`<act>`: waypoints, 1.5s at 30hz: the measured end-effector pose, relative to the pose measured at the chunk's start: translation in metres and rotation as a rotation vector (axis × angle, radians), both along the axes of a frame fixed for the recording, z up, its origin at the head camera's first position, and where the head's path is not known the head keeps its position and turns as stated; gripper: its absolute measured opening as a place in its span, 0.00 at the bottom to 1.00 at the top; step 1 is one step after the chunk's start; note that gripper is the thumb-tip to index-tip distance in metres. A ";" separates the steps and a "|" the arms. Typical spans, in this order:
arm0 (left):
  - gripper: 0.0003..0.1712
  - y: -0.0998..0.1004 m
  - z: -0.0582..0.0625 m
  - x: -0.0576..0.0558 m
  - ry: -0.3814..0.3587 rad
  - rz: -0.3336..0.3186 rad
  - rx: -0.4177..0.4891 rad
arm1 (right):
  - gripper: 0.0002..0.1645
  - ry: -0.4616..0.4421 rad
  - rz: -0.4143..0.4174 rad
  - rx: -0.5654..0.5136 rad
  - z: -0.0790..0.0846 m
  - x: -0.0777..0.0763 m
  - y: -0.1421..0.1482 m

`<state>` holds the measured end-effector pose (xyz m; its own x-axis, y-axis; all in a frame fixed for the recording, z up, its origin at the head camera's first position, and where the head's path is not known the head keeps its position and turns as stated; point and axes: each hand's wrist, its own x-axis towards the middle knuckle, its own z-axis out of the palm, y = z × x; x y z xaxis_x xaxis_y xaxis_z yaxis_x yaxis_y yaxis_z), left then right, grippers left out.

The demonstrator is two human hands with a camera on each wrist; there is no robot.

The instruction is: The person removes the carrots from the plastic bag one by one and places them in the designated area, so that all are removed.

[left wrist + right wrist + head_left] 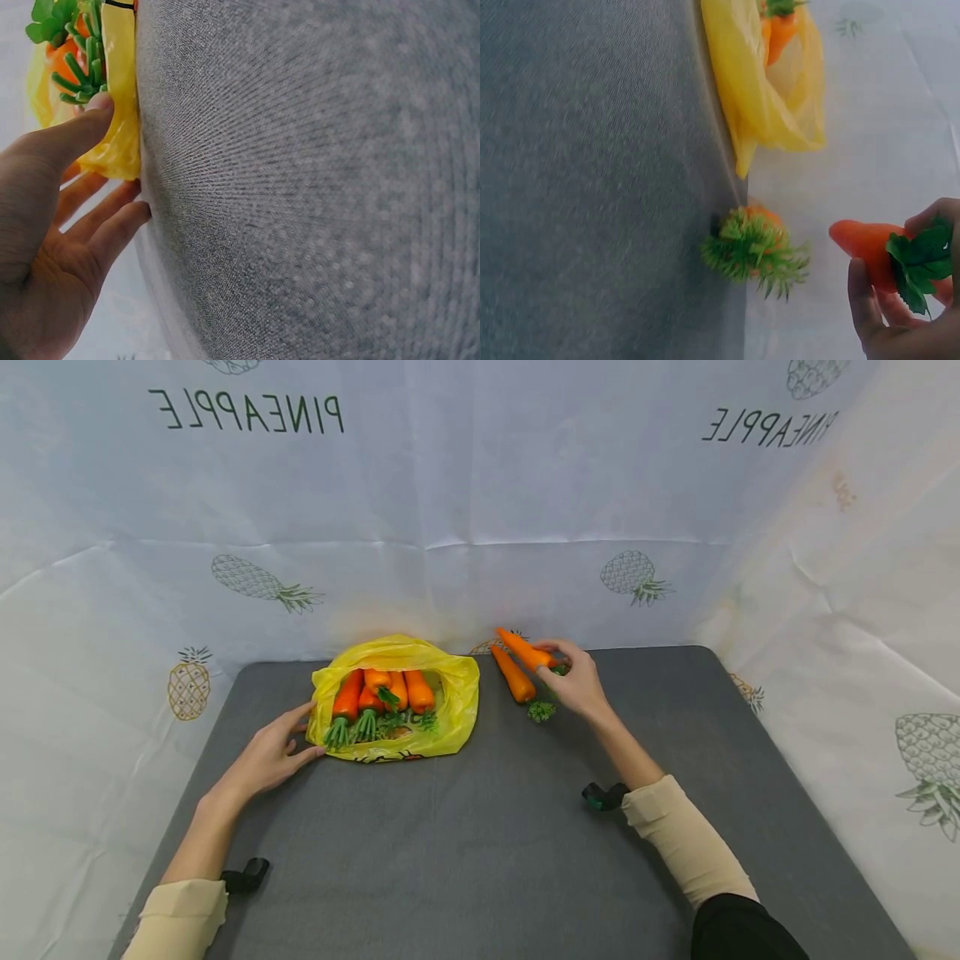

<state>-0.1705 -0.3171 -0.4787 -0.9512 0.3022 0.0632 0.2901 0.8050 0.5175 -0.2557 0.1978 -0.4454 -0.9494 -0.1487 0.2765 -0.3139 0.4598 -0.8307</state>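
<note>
A yellow plastic bag (pixel 459 727) lies on its side at the table's far edge, its mouth facing me. Several orange carrots (pixel 420 692) with green tops are inside it. My left hand (pixel 264 758) is at the bag's left side, thumb by the front lower corner and fingers spread along the side; in the left wrist view the thumb (pixel 79 131) touches the yellow plastic. With my right hand (pixel 577 683) I pinch a carrot (pixel 870 247) near its leafy end, tip pointing left. Beneath it, another carrot (pixel 513 675) with a frilly green top lies on the table.
A grey cloth covers the table (pixel 465 860). Behind it hangs a white sheet (pixel 480 468) printed with pineapples, which also runs down both sides. Black straps (pixel 246 877) stick out at both wrists.
</note>
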 end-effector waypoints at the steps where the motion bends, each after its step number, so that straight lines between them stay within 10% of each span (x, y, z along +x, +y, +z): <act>1: 0.50 0.000 0.000 0.000 -0.001 0.000 0.000 | 0.21 -0.005 -0.006 0.002 -0.001 -0.001 0.002; 45: 0.49 -0.001 -0.002 0.001 0.014 0.001 -0.009 | 0.23 -0.170 0.009 0.131 -0.049 -0.019 0.021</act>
<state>-0.1693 -0.3180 -0.4805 -0.9504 0.3021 0.0743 0.2970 0.8096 0.5063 -0.2747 0.2191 -0.4939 -0.9792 -0.1818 0.0904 -0.1792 0.5646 -0.8056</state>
